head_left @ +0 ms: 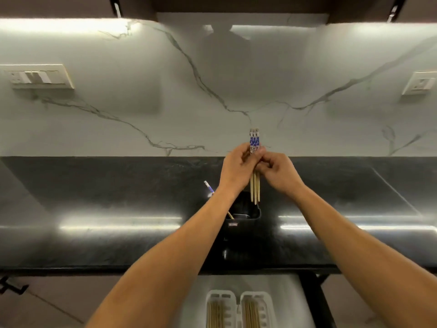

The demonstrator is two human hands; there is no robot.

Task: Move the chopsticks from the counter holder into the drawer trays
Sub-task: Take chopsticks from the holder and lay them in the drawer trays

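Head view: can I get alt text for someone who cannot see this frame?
The left hand and right hand together hold a bundle of blue-topped chopsticks upright above the black holder on the dark counter. One more chopstick leans in the holder, and two white trays below already hold chopsticks.

Three chopsticks (255, 188) bunched mid-frame; one more chopstick (209, 187) to their lower left. One holder (251, 213). Two trays (209, 298) at the bottom edge, their contents too dense to count. Two hands: left hand (236, 172), right hand (279, 175). Two wall plates (39, 76), at the left and right edges.
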